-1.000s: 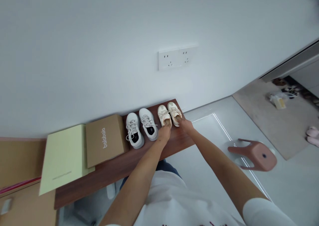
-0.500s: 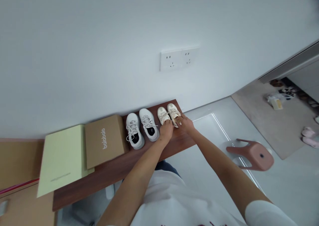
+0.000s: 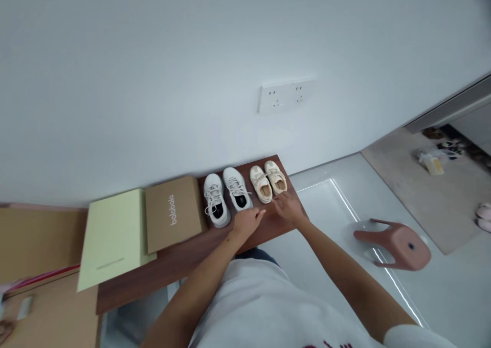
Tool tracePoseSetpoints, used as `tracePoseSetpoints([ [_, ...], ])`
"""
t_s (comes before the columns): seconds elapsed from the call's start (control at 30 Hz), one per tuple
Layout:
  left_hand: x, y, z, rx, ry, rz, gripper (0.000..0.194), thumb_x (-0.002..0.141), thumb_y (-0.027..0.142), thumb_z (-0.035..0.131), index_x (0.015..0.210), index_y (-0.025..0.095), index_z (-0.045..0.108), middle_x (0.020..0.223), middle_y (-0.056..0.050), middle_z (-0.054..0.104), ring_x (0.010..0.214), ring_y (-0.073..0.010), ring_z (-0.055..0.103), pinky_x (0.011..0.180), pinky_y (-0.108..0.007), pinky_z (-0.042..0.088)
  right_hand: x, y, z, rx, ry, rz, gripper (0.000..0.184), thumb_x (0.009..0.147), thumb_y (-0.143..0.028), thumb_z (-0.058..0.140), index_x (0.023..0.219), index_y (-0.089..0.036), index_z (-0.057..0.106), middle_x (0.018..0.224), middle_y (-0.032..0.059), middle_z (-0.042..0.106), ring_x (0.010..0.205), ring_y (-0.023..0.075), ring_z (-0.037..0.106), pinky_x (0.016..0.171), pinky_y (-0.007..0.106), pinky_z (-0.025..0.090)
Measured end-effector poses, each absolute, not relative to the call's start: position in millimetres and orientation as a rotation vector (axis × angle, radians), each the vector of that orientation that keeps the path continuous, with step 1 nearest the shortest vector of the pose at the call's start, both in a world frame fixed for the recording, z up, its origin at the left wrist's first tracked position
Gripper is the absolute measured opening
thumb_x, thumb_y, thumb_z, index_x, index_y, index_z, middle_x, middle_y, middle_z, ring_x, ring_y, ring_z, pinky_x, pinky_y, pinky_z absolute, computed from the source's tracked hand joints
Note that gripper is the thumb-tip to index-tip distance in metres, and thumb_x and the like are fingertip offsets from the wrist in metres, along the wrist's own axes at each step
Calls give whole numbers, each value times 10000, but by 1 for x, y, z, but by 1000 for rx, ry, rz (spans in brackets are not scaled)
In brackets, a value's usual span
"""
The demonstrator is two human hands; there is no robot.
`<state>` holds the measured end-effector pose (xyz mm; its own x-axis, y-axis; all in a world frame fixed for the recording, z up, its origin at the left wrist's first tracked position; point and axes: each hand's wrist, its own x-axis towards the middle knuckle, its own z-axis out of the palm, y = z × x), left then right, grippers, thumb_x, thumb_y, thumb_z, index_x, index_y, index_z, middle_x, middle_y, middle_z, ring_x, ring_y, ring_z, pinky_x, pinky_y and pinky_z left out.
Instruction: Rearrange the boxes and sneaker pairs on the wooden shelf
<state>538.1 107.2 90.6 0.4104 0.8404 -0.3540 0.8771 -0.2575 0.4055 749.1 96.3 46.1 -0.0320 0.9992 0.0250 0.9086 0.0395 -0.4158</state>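
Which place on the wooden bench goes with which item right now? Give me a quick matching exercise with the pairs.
Column 1:
1. beige shoes
2. white sneakers
3. brown box
4. pale green box

Column 2:
A. between the brown box and the beige shoes
B. at the bench's left, partly under the brown box
C. at the bench's right end, just beyond both hands
D. directly left of the white sneakers

Pairs: 1-C, 2-A, 3-D, 4-B
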Motion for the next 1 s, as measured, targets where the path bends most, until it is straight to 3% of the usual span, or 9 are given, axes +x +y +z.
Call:
tracePoseSetpoints([
  [0.13, 466, 65, 88, 1986, 1646, 16, 525, 1005, 466, 359, 664, 190, 647, 698, -74, 684, 706, -188, 630, 644, -269, 358, 716, 63, 45, -1865, -1899, 489, 330, 984, -462, 494, 934, -199, 689, 939, 81, 682, 757, 187, 627, 654, 273, 439],
  [0.27, 391, 26, 89, 1724, 1938, 290, 561, 978, 485, 335, 512, 198, 459, 512, -17, 505, 553, -143, 487, 571, -269, 277, 671, 34, 47, -1745, -1807, 667, 361, 972, -503, 498, 881, -206, 682, 838, 66, 672, 709, 184, 612, 659, 285, 464],
  [0.47, 312, -9, 99, 1357, 2155, 614, 568, 943, 587, 328, 507, 232, 249, 469, 19, 328, 516, -126, 367, 517, -272, 255, 595, 21, 59, -1636, -1760, 971, 366, 950, -528, 505, 852, -225, 685, 819, 64, 677, 732, 208, 625, 702, 326, 511],
  [0.63, 277, -13, 97, 1325, 2152, 599, 554, 951, 577, 321, 512, 239, 297, 472, 8, 384, 539, -150, 463, 557, -276, 363, 527, 27, 63, -1570, -1880, 1158, 286, 941, -469, 527, 946, -234, 690, 937, 66, 699, 824, 218, 643, 801, 352, 533],
  [0.7, 266, -10, 91, 1320, 2142, 616, 508, 969, 524, 306, 578, 229, 445, 569, -21, 539, 633, -178, 571, 652, -291, 455, 503, 30, 58, -1595, -1879, 1139, 292, 945, -429, 517, 1068, -216, 672, 1051, 93, 695, 888, 224, 654, 872, 378, 532],
  [0.8, 249, -1, 77, 1317, 2111, 691, 357, 964, 418, 369, 990, 189, 643, 1055, -124, 713, 1026, -236, 663, 915, -366, 510, 470, 38, 45, -1741, -1787, 1018, 398, 949, -362, 487, 1278, -160, 586, 1242, 164, 645, 1126, 275, 626, 1015, 438, 484],
  [0.9, 234, 12, 60, 1285, 2094, 668, 499, 929, 351, 467, 1362, 108, 506, 1441, -220, 540, 1376, -274, 491, 1133, -437, 392, 443, 51, 34, -1908, -1726, 963, 479, 956, -294, 444, 1384, -84, 498, 1342, 234, 597, 1305, 318, 533, 1094, 471, 423],
  [1.0, 222, 28, 44, 1213, 2077, 582, 614, 933, 312, 486, 1474, 41, 384, 1541, -264, 423, 1469, -283, 381, 1202, -440, 304, 425, 65, 28, -1977, -1760, 1020, 463, 976, -322, 448, 1349, -59, 525, 1295, 268, 625, 1277, 336, 571, 1074, 458, 434],
])
